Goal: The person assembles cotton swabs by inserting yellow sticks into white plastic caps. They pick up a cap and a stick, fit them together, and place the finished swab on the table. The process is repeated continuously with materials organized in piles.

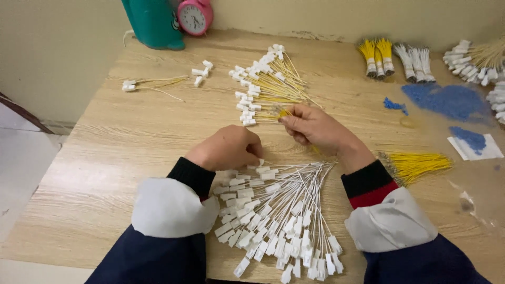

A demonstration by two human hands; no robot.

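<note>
My right hand (314,128) pinches the near ends of a fan of yellow wires with white plastic connectors (263,84), which lies spread on the wooden table (115,142). My left hand (227,148) is curled shut just left of it, resting at the top of a fan of white wires with white connectors (273,215) near the front edge. What the left fingers hold is hidden. A loose bundle of bare yellow wires (418,164) lies to the right of my right wrist.
Tied bundles of yellow (377,55) and white wires (415,62) lie at the back right, with more connector wires (473,60). Blue granules (447,100) and a paper slip (476,146) sit at the right. A teal container (152,23), a pink alarm clock (194,17) and stray connectors (158,82) lie at the back left.
</note>
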